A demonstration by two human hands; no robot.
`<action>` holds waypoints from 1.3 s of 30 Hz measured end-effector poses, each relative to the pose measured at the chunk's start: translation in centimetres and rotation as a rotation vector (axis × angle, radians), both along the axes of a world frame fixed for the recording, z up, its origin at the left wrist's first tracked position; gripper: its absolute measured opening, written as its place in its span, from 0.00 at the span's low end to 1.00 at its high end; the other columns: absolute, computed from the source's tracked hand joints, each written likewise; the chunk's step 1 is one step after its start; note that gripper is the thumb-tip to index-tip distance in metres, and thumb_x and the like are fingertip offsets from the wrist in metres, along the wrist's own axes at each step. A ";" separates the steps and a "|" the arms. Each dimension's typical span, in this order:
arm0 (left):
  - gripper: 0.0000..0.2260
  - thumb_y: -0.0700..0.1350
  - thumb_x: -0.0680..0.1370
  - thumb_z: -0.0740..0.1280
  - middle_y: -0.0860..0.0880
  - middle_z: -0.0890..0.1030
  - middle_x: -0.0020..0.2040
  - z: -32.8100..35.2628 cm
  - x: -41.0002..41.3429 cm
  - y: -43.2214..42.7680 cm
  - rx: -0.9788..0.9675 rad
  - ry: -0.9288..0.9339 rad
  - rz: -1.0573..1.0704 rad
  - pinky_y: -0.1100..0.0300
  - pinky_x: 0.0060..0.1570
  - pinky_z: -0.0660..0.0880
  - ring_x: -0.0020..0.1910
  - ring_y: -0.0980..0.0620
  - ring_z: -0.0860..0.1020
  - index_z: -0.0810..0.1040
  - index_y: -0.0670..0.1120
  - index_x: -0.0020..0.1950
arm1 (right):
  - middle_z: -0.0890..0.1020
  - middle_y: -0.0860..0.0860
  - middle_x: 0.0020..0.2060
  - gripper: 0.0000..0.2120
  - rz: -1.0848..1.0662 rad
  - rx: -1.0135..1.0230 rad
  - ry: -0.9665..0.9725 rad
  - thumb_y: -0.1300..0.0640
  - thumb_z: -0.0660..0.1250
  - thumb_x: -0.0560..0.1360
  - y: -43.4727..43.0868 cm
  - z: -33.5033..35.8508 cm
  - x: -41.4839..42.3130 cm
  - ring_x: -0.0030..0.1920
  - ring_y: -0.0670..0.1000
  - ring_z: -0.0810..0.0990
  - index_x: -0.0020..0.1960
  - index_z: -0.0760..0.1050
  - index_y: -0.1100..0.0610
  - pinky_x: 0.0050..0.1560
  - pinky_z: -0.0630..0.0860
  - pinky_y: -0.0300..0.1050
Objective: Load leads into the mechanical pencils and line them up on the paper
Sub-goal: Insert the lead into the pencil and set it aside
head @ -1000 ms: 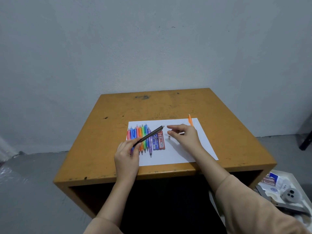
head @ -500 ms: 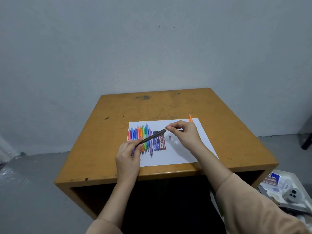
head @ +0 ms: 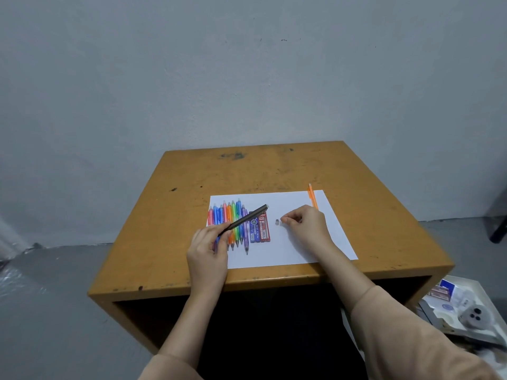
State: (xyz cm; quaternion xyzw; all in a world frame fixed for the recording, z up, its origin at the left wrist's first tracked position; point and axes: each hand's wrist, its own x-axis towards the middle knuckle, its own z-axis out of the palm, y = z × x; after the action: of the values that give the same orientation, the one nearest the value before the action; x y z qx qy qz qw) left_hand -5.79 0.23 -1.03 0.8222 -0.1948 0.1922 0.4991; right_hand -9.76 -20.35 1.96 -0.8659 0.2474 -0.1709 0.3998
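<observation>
The dark pencil [head: 247,218] is gripped, tilted, by the left hand [head: 210,250] above the coloured pencils [head: 233,209] on the paper [head: 274,256]. The right hand [head: 304,226] curls beside a small cap [head: 277,222], and I cannot tell if it holds anything. Loading seems underway, so next probably means feeding in a lead.

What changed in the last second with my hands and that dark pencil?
The right hand drew back from the raised end of the dark grey mechanical pencil, which it touched half a second ago, down to the white paper beside the small grey piece; whether it holds anything is unclear. The left hand keeps gripping that pencil. The row of coloured pencils, two lead boxes and lone orange pencil stayed put.
</observation>
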 end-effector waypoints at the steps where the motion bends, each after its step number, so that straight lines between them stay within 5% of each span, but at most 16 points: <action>1: 0.11 0.44 0.75 0.68 0.55 0.79 0.50 0.0 0.0 0.0 -0.001 -0.006 -0.001 0.78 0.40 0.68 0.52 0.60 0.74 0.82 0.45 0.57 | 0.84 0.52 0.45 0.07 -0.011 -0.005 -0.001 0.59 0.67 0.77 0.2 0.0 0.0 0.38 0.42 0.73 0.48 0.83 0.61 0.36 0.66 0.30; 6: 0.10 0.41 0.75 0.69 0.51 0.81 0.50 0.1 0.0 0.0 -0.009 -0.030 -0.012 0.79 0.42 0.68 0.50 0.59 0.74 0.82 0.44 0.56 | 0.80 0.48 0.39 0.08 -0.027 -0.023 0.018 0.58 0.69 0.75 0.6 0.2 0.2 0.35 0.41 0.71 0.48 0.84 0.62 0.34 0.64 0.31; 10: 0.10 0.42 0.76 0.69 0.54 0.79 0.50 0.1 0.0 0.0 -0.003 -0.004 -0.006 0.78 0.40 0.68 0.51 0.64 0.74 0.82 0.45 0.57 | 0.73 0.41 0.33 0.08 -0.036 -0.030 0.015 0.58 0.70 0.75 0.9 0.3 0.2 0.35 0.41 0.70 0.49 0.84 0.61 0.42 0.66 0.37; 13: 0.10 0.42 0.76 0.69 0.54 0.79 0.50 0.0 -0.1 0.0 -0.015 0.000 -0.012 0.74 0.41 0.70 0.51 0.62 0.74 0.81 0.46 0.57 | 0.82 0.50 0.44 0.09 -0.032 -0.039 0.025 0.58 0.68 0.76 0.9 0.4 0.2 0.38 0.42 0.72 0.52 0.83 0.61 0.39 0.66 0.34; 17: 0.11 0.43 0.75 0.69 0.53 0.80 0.51 0.0 -0.1 0.1 -0.026 -0.003 -0.019 0.70 0.41 0.72 0.52 0.59 0.75 0.81 0.45 0.57 | 0.81 0.52 0.56 0.11 -0.034 0.065 -0.036 0.61 0.63 0.79 0.7 0.4 -0.2 0.53 0.47 0.76 0.57 0.81 0.58 0.50 0.67 0.34; 23: 0.11 0.42 0.75 0.70 0.55 0.79 0.50 0.2 -0.2 -0.1 -0.032 -0.015 -0.015 0.70 0.43 0.72 0.51 0.59 0.75 0.81 0.45 0.57 | 0.82 0.48 0.46 0.10 0.003 0.251 -0.289 0.59 0.65 0.78 2.9 0.7 -0.3 0.49 0.45 0.79 0.57 0.78 0.48 0.51 0.78 0.40; 27: 0.11 0.43 0.75 0.70 0.57 0.78 0.49 0.1 -0.1 -0.1 -0.040 -0.045 -0.023 0.73 0.43 0.71 0.49 0.61 0.75 0.82 0.44 0.56 | 0.83 0.50 0.47 0.12 0.043 0.516 -0.399 0.57 0.67 0.77 5.5 1.2 -0.2 0.50 0.46 0.82 0.55 0.73 0.43 0.40 0.81 0.39; 39: 0.11 0.42 0.75 0.70 0.58 0.78 0.49 0.1 -0.1 -0.2 -0.045 -0.067 -0.035 0.66 0.43 0.75 0.50 0.63 0.75 0.81 0.44 0.57 | 0.85 0.53 0.42 0.10 -0.015 0.665 -0.532 0.61 0.67 0.76 8.1 2.0 0.3 0.40 0.47 0.85 0.56 0.74 0.52 0.40 0.81 0.39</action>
State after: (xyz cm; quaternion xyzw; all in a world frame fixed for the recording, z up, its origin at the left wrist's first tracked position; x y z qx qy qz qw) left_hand -5.92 0.03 -0.92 0.8003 -0.2212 0.2152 0.5141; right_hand -9.42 -12.29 3.95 -0.6137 0.1835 -0.3021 0.7060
